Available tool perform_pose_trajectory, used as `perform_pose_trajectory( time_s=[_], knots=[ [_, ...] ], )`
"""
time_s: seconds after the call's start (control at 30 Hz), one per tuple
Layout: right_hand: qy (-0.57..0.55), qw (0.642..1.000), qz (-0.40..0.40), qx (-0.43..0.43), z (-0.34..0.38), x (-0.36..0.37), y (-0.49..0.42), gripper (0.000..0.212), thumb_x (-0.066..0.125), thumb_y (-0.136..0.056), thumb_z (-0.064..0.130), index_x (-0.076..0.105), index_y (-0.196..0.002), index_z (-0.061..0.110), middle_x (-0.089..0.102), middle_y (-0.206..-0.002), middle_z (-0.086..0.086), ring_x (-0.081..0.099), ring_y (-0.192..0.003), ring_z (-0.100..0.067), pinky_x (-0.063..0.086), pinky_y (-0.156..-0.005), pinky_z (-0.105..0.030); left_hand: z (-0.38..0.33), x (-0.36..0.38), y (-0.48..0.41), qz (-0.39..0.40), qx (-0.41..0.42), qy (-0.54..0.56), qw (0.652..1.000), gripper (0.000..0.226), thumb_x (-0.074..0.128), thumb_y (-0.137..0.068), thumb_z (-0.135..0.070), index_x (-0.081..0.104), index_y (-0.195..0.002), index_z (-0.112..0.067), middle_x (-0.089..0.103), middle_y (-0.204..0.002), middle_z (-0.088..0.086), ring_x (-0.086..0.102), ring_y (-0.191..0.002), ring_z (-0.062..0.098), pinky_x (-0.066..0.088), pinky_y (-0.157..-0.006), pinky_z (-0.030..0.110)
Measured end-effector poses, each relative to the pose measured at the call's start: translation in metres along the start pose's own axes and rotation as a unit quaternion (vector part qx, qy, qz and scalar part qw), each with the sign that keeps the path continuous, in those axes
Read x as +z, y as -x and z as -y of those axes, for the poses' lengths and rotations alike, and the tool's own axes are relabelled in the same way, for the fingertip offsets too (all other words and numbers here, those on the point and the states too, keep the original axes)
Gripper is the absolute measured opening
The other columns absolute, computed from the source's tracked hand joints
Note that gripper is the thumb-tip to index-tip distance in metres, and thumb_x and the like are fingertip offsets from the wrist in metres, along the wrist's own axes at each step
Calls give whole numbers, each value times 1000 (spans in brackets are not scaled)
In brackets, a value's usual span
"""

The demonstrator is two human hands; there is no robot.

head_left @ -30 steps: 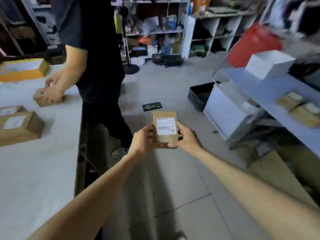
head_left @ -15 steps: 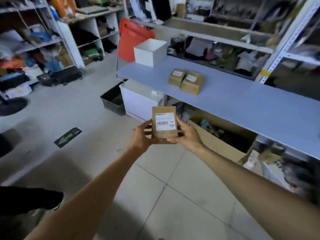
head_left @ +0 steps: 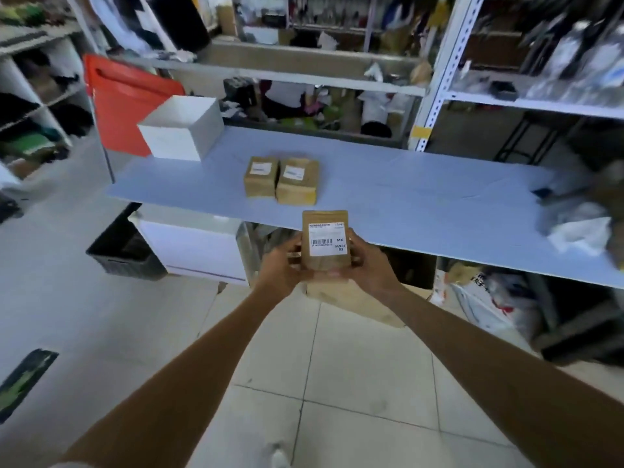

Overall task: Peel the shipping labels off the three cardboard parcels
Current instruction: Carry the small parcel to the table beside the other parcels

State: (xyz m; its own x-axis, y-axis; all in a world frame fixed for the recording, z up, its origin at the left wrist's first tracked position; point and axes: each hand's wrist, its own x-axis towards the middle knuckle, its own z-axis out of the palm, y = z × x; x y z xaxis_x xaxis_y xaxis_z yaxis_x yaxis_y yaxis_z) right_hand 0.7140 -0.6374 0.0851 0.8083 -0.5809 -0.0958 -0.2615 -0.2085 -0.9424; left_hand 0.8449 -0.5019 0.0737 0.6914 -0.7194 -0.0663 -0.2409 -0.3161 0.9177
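Note:
I hold a small brown cardboard parcel (head_left: 325,261) upright in front of me, just before the edge of the blue table. A white shipping label (head_left: 327,238) with a barcode covers its upper face. My left hand (head_left: 282,266) grips its left side and my right hand (head_left: 368,265) grips its right side, thumbs on the front. Two more brown parcels lie side by side on the blue table (head_left: 422,204): one parcel (head_left: 260,177) on the left, the other parcel (head_left: 298,182) touching it on the right. Each carries a white label on top.
A white box (head_left: 182,128) and a red panel (head_left: 118,106) stand at the table's left end. Crumpled white packaging (head_left: 577,228) lies at its right. Shelving with clutter rises behind. Below the table are a black crate (head_left: 123,253), a white cabinet (head_left: 199,248) and bags.
My view has swung right, away from the white bench and the other person, to face the blue table closer up. Both hands keep the same grip on the parcel.

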Motion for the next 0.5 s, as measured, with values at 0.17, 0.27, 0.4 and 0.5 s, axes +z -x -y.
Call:
perform_pose_trajectory(
  time_s=[0.17, 0.27, 0.4, 0.5],
  knots=[
    [52, 997, -51, 17, -2, -7, -44, 86, 75, -73, -4, 39, -144, 26, 67, -105, 3, 56, -84, -6, 44, -66, -11, -2, 3, -62, 32, 25, -2, 999, 84, 90, -55, -12, 57, -130, -28, 67, -102, -14, 66, -94, 13, 52, -79, 17],
    [56, 995, -79, 39, -4, -19, -74, 83, 71, -77, -4, 36, -147, 25, 66, -102, 6, 59, -85, -7, 43, -59, -1, -7, 8, -97, 58, 37, -18, 997, 83, 89, -58, -15, 54, -133, -27, 65, -104, -13, 66, -87, 1, 51, -77, 12],
    [73, 990, -106, 49, -11, -40, -122, 79, 71, -80, 2, 37, -146, 28, 62, -102, 18, 61, -82, -4, 43, -49, -1, -12, 22, -154, 80, 50, 1, 996, 77, 86, -61, -8, 56, -131, -25, 65, -97, -14, 65, -71, -12, 45, -57, 1],
    [90, 990, -92, 49, -18, -58, -165, 82, 75, -78, 8, 35, -146, 30, 63, -115, 7, 61, -103, -14, 45, -53, -2, -14, 33, -196, 81, 42, 15, 996, 78, 85, -63, -8, 54, -134, -22, 65, -99, -10, 64, -79, -4, 51, -59, 7]
  ],
)
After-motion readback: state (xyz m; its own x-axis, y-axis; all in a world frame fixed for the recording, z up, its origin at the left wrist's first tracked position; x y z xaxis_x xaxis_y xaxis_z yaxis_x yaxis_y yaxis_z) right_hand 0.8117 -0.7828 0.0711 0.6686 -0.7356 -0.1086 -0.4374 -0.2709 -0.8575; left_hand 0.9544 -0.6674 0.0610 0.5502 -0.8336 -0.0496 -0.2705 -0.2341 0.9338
